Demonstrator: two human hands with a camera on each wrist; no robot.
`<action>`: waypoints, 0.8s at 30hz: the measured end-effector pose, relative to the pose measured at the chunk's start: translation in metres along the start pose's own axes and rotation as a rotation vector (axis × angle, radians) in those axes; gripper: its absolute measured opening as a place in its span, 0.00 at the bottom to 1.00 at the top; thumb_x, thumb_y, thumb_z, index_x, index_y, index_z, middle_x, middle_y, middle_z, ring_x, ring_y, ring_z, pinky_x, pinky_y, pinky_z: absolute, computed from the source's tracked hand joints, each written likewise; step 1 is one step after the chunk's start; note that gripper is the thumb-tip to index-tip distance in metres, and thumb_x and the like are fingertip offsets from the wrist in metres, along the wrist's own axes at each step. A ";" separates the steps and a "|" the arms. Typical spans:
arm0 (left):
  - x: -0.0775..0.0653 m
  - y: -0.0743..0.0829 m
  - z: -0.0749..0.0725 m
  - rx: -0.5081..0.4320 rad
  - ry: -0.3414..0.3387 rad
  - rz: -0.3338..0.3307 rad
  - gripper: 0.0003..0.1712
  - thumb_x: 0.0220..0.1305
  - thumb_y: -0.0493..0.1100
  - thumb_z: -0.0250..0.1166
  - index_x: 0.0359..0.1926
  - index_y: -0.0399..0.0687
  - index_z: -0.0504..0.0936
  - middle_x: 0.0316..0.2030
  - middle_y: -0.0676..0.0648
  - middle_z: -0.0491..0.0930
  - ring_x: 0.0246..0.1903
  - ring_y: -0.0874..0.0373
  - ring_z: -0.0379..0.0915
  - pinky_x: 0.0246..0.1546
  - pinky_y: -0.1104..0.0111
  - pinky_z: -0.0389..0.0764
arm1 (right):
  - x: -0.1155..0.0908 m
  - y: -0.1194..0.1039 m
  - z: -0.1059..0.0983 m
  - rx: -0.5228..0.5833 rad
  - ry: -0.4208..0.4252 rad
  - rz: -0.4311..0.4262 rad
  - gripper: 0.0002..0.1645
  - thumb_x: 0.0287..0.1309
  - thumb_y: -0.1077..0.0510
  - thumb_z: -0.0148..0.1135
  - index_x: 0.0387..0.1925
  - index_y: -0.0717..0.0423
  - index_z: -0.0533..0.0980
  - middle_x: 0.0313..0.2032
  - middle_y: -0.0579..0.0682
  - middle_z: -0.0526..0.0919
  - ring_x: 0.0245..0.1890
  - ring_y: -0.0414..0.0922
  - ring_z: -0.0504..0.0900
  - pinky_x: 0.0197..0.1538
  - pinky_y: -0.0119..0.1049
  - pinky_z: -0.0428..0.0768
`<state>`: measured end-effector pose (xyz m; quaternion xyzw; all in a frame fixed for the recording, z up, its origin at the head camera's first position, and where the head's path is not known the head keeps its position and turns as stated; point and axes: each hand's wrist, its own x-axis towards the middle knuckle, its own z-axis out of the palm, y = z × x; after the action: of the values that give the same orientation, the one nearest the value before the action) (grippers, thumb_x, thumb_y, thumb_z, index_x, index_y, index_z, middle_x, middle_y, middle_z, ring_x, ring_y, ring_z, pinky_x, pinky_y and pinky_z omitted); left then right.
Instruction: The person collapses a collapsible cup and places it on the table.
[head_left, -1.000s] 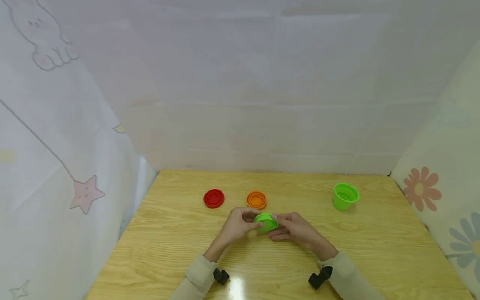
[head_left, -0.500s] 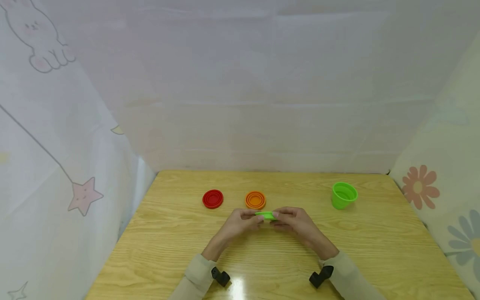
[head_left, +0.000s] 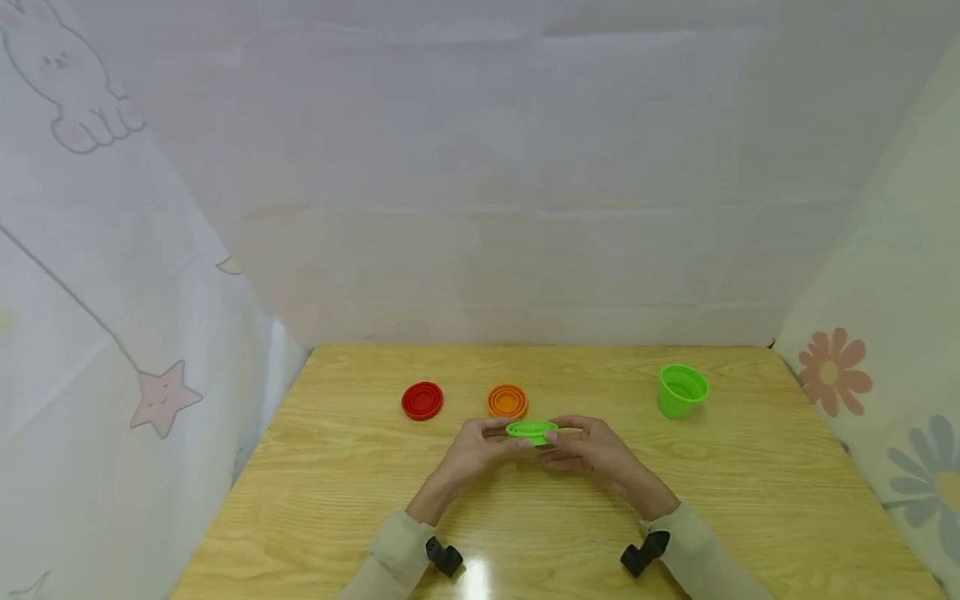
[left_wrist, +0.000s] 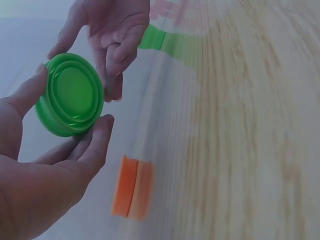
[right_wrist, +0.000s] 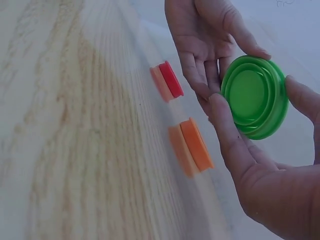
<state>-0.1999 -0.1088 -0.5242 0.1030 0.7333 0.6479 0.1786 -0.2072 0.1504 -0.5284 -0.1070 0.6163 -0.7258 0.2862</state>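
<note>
A green collapsible cup (head_left: 531, 431), folded flat into a ringed disc, is held above the table between both hands. My left hand (head_left: 480, 448) pinches its left edge, thumb on the near side and fingers behind. On the opposite edge, my right hand (head_left: 588, 450) grips it between thumb and fingers. Both wrist views show the underside rings of the folded cup (left_wrist: 72, 92) facing the cameras. Behind the hands lie a flattened orange collapsible cup (head_left: 507, 402) and, to its left, a flattened red one (head_left: 422, 401).
A second green cup (head_left: 682, 391), extended to full height, stands upright at the back right of the wooden table (head_left: 525, 533). Printed cloth walls (head_left: 465, 183) rise behind the table and along both sides. Each sleeve cuff carries a small black wrist camera (head_left: 444, 557).
The held green cup has tipped from showing its ringed face to nearly edge-on, then slightly back toward the head camera. Both hands keep hold of it. The other cups stay put.
</note>
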 end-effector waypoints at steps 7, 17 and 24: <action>-0.001 0.003 0.001 0.049 0.012 0.050 0.40 0.66 0.46 0.76 0.73 0.38 0.73 0.64 0.41 0.83 0.61 0.48 0.83 0.62 0.64 0.86 | 0.004 0.003 -0.003 0.075 0.003 0.026 0.30 0.80 0.46 0.54 0.60 0.72 0.78 0.44 0.57 0.92 0.47 0.51 0.92 0.56 0.49 0.90; -0.004 0.005 0.002 0.136 -0.046 0.119 0.41 0.62 0.42 0.79 0.73 0.44 0.73 0.69 0.41 0.78 0.62 0.42 0.82 0.59 0.62 0.87 | 0.003 0.001 -0.004 0.070 0.040 0.048 0.27 0.78 0.58 0.58 0.65 0.78 0.72 0.43 0.53 0.92 0.42 0.45 0.92 0.50 0.40 0.92; -0.002 0.005 -0.002 0.203 -0.081 0.128 0.42 0.65 0.45 0.77 0.76 0.49 0.70 0.71 0.43 0.75 0.63 0.42 0.80 0.62 0.54 0.86 | 0.003 0.002 -0.005 0.070 0.055 0.024 0.30 0.78 0.57 0.59 0.67 0.78 0.69 0.47 0.55 0.90 0.46 0.46 0.92 0.54 0.43 0.90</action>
<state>-0.1990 -0.1111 -0.5189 0.1932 0.7793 0.5756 0.1553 -0.2118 0.1525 -0.5325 -0.0693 0.5994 -0.7462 0.2815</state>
